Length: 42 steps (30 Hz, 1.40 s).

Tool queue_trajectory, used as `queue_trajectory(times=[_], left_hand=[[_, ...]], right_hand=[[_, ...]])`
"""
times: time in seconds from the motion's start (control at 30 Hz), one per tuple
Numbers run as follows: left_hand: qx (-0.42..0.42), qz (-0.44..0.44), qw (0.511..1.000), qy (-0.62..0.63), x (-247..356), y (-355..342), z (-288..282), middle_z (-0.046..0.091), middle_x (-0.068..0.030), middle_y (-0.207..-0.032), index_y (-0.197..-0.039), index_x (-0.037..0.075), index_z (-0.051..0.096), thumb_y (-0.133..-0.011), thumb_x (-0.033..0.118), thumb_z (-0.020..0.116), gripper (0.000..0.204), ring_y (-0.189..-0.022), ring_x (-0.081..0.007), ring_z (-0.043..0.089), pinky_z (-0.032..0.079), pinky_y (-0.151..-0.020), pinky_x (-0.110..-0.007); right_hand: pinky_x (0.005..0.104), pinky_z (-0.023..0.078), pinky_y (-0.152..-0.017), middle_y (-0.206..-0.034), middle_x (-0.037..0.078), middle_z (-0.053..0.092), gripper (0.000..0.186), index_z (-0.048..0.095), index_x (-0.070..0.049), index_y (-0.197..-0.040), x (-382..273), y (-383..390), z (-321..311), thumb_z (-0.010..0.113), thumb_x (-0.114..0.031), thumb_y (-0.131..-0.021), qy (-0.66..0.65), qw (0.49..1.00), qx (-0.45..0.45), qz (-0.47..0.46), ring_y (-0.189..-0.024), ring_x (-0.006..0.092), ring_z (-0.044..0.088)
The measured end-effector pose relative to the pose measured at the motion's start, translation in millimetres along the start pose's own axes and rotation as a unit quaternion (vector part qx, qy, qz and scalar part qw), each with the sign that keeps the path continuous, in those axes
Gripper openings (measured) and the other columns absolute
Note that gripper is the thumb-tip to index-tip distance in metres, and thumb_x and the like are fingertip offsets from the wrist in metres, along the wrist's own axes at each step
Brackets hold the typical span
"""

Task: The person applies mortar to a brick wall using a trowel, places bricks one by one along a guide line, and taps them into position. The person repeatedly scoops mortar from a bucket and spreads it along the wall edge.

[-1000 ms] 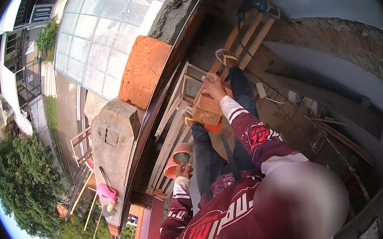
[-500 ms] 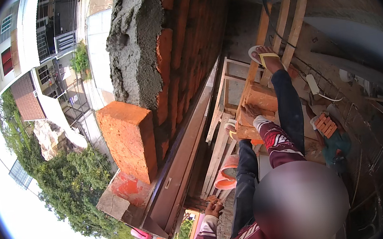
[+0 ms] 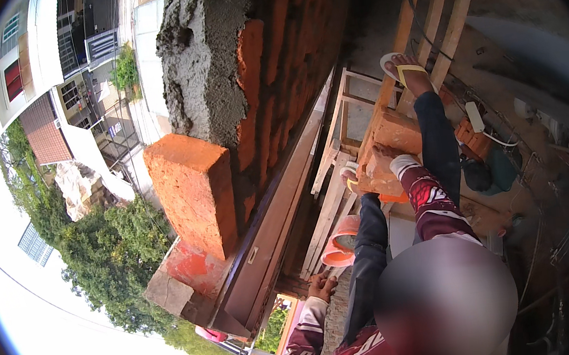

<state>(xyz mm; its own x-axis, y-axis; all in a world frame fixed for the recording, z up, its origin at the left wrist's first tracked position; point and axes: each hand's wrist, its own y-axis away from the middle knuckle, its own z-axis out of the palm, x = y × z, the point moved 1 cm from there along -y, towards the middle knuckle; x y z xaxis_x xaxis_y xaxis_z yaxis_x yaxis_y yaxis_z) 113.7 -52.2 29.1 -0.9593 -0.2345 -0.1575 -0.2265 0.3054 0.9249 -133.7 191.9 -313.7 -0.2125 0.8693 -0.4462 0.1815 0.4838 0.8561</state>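
My right hand (image 3: 386, 156) lies over a brick (image 3: 376, 179) in a small stack by my legs, fingers bent around it. Another orange brick (image 3: 397, 129) is beside it. My left hand (image 3: 322, 287) is low in the picture, beside a rough grey ledge (image 3: 337, 314). Its fingers are curled, and what they hold, if anything, is hidden. A large orange brick (image 3: 193, 194) stands at the end of a brick wall (image 3: 287, 73), against a bed of wet grey mortar (image 3: 206, 61).
Orange buckets (image 3: 341, 244) stand near my leg. My sandalled foot (image 3: 408, 71) is on wooden beams (image 3: 433, 13). A co-worker in green (image 3: 502, 172) bends by stacked bricks (image 3: 471, 138). A cable (image 3: 431, 44) crosses the beams. Trees (image 3: 117, 264) and houses lie beyond the wall.
My left hand has shifted slightly up in the picture. My right hand stays at the brick stack, its fingers more bent. The co-worker has leaned in, and the bricks they carried are farther up the picture.
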Motion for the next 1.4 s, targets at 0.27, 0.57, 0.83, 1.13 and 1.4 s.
queue_trajectory(times=[0.27, 0.57, 0.83, 1.13, 1.4], left_hand=[[-0.034, 0.042, 0.999, -0.002, 33.8, 7.6, 35.4, 0.068, -0.0073, -0.104, -0.132, 0.007, 0.048, -0.089, 0.029, 0.071, 0.053, -0.089, -0.0178, 0.065, 0.051, -0.073, -0.031], [-0.122, 0.127, 0.981, -0.076, 72.0, 2.9, 84.3, 0.065, -0.0103, -0.112, -0.13, 0.003, 0.052, -0.09, 0.023, 0.064, 0.047, -0.097, -0.021, 0.065, 0.053, -0.077, -0.036], [-0.132, 0.234, 0.962, 0.046, 68.2, 3.0, 103.7, 0.064, -0.005, -0.085, -0.13, -0.005, 0.051, -0.085, 0.025, 0.075, 0.06, -0.07, -0.0105, 0.058, 0.046, -0.062, -0.023], [-0.068, 0.211, 0.966, 0.13, 25.9, -26.1, 108.0, 0.068, -0.0151, -0.099, -0.129, -0.004, 0.052, -0.084, 0.025, 0.075, 0.058, -0.082, -0.0198, 0.067, 0.053, -0.074, -0.032], [-0.041, 0.192, 0.975, 0.101, 22.4, -16.1, 90.9, 0.068, -0.0126, -0.091, -0.127, -0.002, 0.054, -0.083, 0.028, 0.075, 0.057, -0.076, -0.017, 0.064, 0.051, -0.069, -0.031]], right_hand=[[0.0407, 0.044, -0.101, -0.134, 0.022, 0.05, 0.056, 0.044, -0.003, -0.128, 3.1, 75.3, -51.0, 0.068, -0.023, -0.082, -0.128, 0.987, 0.087, -0.04, -0.121, 0.0346, 0.052], [0.0276, 0.052, -0.082, -0.102, 0.007, 0.064, 0.056, 0.051, 0.002, -0.111, -8.4, 272.7, -244.1, 0.086, -0.009, -0.069, -0.609, 0.684, 0.372, -0.148, -0.094, 0.0113, 0.061], [0.0334, 0.061, -0.077, -0.109, 0.011, 0.064, 0.053, 0.051, 0.002, -0.123, -44.6, 338.2, -430.7, 0.073, -0.029, -0.086, -0.668, 0.558, 0.397, -0.291, -0.091, 0.0185, 0.069], [0.0386, 0.061, -0.076, -0.105, 0.011, 0.066, 0.051, 0.055, 0.0, -0.121, -111.3, 267.5, -516.1, 0.074, -0.03, -0.085, -0.661, 0.643, 0.253, -0.293, -0.091, 0.0207, 0.068], [0.0416, 0.059, -0.079, -0.106, 0.013, 0.065, 0.053, 0.055, 0.001, -0.12, -125.8, 239.8, -507.0, 0.076, -0.031, -0.084, -0.647, 0.682, 0.245, -0.237, -0.093, 0.0241, 0.067]])
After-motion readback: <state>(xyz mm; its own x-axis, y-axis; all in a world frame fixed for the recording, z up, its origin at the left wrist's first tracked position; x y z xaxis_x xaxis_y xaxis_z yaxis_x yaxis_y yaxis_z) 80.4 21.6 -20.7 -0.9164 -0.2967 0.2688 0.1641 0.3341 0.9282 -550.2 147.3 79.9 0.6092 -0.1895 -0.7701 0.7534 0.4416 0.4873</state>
